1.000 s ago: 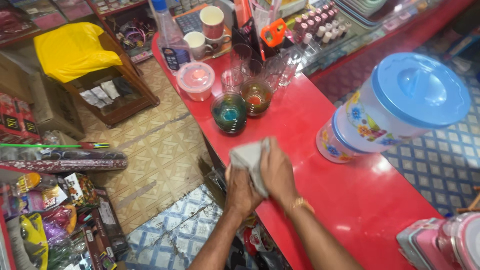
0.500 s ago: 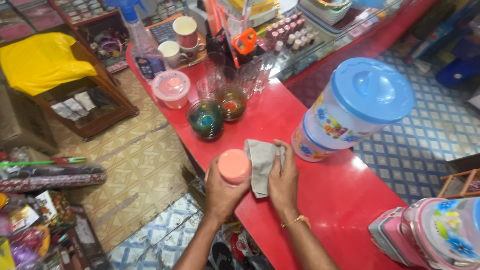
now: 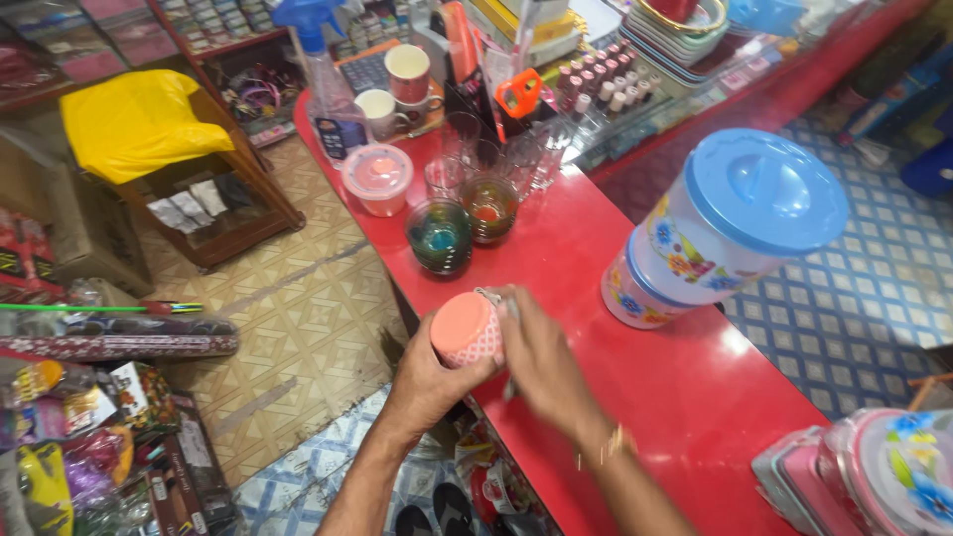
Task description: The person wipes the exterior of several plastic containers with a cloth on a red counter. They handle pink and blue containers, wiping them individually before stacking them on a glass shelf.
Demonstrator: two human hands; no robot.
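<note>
The left hand [image 3: 422,382] grips a pink cup [image 3: 465,330] tilted above the red counter's [image 3: 635,377] edge. The right hand [image 3: 541,352] presses what seems a grey cloth [image 3: 493,296] into it; keep the cup steady and turn the cloth round the inside.

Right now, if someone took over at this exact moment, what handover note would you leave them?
Left hand: grips a small pink cup, bottom toward the camera, above the near edge of the red counter.
Right hand: presses a grey cloth against the cup's far side; the cloth is mostly hidden.
Nearby: two stacks of tinted glass bowls further along the counter, a pink-lidded tub behind them, and a large blue-lidded floral container on the right.
Done: cup lifted, cloth on it.
Left: the cup is not yet set down; whether wiping is finished cannot be told.
</note>
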